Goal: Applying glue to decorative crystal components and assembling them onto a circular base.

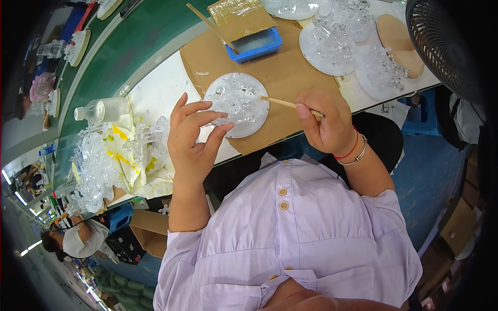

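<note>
My left hand pinches a small clear plastic piece between thumb and fingers, at the left edge of a round white plate. Several glassy, transparent pieces lie clustered on that plate; their exact shapes are hard to make out. A thin wooden stick is gripped in my right hand like a pencil. Its tip points left and reaches the plate's right side, over or against the clear pieces. Whether it touches one I cannot tell.
Cardboard covers the worktop, bearing a blue tray with another stick leaning on it. Loaded round plates and a black fan stand at right. Clear parts and a bottle are at left, beside a green belt.
</note>
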The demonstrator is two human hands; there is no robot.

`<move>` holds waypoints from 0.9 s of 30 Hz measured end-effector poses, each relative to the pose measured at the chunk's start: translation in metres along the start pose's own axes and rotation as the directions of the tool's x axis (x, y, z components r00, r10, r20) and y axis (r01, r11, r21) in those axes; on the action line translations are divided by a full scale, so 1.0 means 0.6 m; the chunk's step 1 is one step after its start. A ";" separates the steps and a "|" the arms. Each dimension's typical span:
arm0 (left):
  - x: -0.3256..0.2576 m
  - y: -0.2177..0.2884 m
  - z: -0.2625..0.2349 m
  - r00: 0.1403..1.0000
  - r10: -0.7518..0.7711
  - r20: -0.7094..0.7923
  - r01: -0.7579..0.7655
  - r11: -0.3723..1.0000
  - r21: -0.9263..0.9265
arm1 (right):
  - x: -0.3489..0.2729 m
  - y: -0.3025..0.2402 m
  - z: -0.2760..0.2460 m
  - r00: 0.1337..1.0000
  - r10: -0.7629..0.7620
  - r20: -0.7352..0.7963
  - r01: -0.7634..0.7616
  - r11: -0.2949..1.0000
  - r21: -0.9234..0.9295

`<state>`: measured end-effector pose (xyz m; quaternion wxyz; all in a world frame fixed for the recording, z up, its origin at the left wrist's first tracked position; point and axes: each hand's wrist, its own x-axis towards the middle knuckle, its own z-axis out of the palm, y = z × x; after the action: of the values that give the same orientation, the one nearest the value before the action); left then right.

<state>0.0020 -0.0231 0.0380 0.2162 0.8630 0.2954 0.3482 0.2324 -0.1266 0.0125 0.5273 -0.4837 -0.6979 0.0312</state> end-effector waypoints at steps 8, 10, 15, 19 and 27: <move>-0.004 0.008 0.002 1.000 -0.005 -0.026 0.005 1.000 0.007 | -0.009 -0.009 -0.008 0.999 0.015 0.037 -0.016 0.999 0.041; -0.004 0.010 0.004 1.000 -0.003 -0.031 0.003 1.000 0.014 | -0.006 -0.005 -0.005 1.000 0.011 0.007 -0.011 1.000 0.028; -0.005 0.014 0.009 0.999 -0.004 -0.050 0.005 1.000 0.011 | -0.009 0.008 0.002 0.999 0.034 0.033 -0.034 0.999 0.009; -0.008 0.013 0.009 0.998 -0.014 -0.054 0.015 1.000 0.013 | -0.014 -0.007 -0.004 0.997 0.045 0.067 -0.046 0.999 0.015; -0.009 0.018 0.021 0.995 0.001 -0.098 0.000 1.000 0.012 | -0.024 -0.030 0.004 0.998 -0.030 0.048 0.027 0.998 0.055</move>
<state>0.0118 -0.0366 0.0334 0.1961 0.8462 0.3075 0.3885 0.2185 -0.1452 0.0113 0.5233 -0.4582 -0.7164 0.0545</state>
